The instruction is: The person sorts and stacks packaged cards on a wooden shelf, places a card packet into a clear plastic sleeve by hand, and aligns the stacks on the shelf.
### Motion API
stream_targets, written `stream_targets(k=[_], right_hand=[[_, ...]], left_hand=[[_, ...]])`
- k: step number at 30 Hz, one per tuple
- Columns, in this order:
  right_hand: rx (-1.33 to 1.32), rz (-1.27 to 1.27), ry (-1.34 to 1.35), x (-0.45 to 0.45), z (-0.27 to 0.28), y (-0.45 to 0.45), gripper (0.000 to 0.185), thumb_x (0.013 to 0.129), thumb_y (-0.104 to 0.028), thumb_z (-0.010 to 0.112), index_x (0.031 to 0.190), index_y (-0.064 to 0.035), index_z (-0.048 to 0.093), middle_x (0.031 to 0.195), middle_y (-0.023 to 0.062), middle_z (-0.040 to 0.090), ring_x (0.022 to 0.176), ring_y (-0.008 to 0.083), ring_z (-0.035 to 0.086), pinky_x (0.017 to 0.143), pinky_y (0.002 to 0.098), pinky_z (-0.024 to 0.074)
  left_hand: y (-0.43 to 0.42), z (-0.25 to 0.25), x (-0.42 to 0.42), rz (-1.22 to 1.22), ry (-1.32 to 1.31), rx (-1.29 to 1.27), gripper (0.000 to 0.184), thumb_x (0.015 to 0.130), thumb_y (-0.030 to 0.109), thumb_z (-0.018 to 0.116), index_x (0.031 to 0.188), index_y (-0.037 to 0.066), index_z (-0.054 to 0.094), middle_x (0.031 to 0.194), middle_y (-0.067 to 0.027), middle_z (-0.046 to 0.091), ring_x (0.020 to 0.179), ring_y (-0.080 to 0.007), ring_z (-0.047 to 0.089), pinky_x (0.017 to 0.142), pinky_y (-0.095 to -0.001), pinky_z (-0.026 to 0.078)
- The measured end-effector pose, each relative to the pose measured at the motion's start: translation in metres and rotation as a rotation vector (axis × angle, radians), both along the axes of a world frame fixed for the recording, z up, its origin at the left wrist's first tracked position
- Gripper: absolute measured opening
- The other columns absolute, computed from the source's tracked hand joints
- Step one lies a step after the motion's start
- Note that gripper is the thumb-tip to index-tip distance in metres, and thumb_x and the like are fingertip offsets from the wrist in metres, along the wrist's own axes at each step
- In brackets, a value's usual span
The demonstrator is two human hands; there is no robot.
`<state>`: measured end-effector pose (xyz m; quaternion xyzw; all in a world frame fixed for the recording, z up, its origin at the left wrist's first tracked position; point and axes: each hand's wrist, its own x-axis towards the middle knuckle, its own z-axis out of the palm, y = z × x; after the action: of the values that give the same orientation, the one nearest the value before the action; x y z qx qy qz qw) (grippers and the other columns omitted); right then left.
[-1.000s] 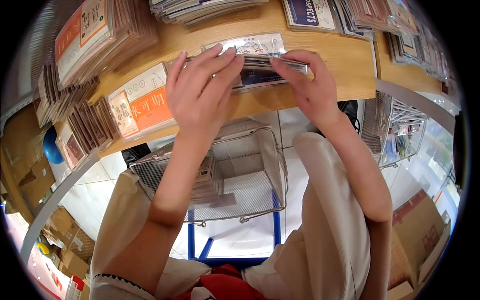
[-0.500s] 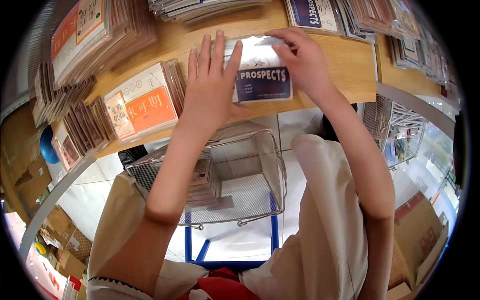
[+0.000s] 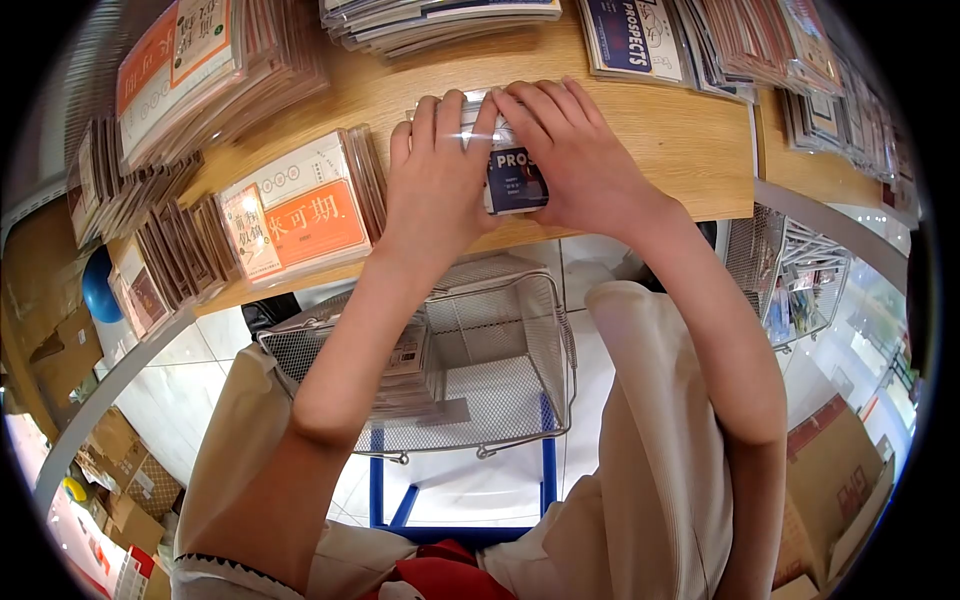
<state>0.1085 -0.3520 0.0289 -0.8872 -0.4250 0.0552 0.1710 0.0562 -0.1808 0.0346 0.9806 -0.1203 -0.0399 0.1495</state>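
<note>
Both hands are around a navy-and-white packet (image 3: 515,184) in clear plastic at the table's near edge. My left hand (image 3: 437,165) covers its left part, fingers bent over the far edge. My right hand (image 3: 572,152) covers the right part in the same way, with the fingertips of both hands nearly meeting at the top. Part of the navy print shows between the palms. Just left of my left hand lies a stack of orange-and-white packets (image 3: 312,220).
A tall pile of orange-and-white packets (image 3: 180,70) stands at the back left. More stacks (image 3: 440,18) line the back, with navy packets (image 3: 630,38) at the right. A wire basket (image 3: 490,390) holding packets is below the table edge.
The packet was tilted up on edge, then laid flat with its navy print showing. My spread left hand has curled over its left side, and my right hand has come down over its right side.
</note>
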Motion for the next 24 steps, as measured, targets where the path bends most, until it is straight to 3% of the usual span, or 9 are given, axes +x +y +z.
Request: stream_targets(k=[8,14,22,24], right_hand=[[0.028,-0.044,0.0,-0.002,-0.002,-0.005,0.09,0.051,-0.02,0.082,0.129,0.0007,0.041,0.126,0.0144,0.042,0.117,0.0335,0.039,0.105,0.0392,0.0325],[0.027,-0.032,0.012,-0.003,-0.001,-0.006,0.091,0.05,-0.02,0.082,0.129,0.001,0.041,0.126,0.0151,0.042,0.117,0.0333,0.039,0.104,0.0393,0.0329],[0.014,0.004,0.022,-0.003,0.001,-0.009,0.095,0.048,-0.019,0.082,0.131,0.0007,0.038,0.126,0.0156,0.043,0.117,0.0337,0.039,0.104,0.039,0.0324],[-0.004,0.032,0.03,-0.003,0.003,-0.01,0.095,0.051,-0.025,0.083,0.131,0.0009,0.038,0.127,0.0162,0.042,0.118,0.0344,0.039,0.104,0.0407,0.0319]], left_hand=[[0.019,0.018,-0.003,0.067,-0.02,0.109,0.113,0.046,0.029,0.087,0.138,0.002,0.026,0.135,-0.0165,0.036,0.131,-0.0292,0.031,0.11,-0.0499,0.018],[0.015,0.021,0.002,-0.043,0.047,0.122,0.108,0.045,0.022,0.088,0.135,0.001,0.031,0.128,-0.0167,0.041,0.125,-0.0299,0.037,0.11,-0.0471,0.021],[0.022,0.02,0.01,-0.105,0.154,0.038,0.107,0.044,0.022,0.087,0.135,0.003,0.033,0.121,-0.0196,0.041,0.116,-0.0343,0.039,0.096,-0.0428,0.033],[0.022,0.019,0.011,-0.116,0.172,0.041,0.108,0.044,0.022,0.087,0.136,0.004,0.033,0.121,-0.0198,0.041,0.116,-0.0343,0.039,0.095,-0.0421,0.034]])
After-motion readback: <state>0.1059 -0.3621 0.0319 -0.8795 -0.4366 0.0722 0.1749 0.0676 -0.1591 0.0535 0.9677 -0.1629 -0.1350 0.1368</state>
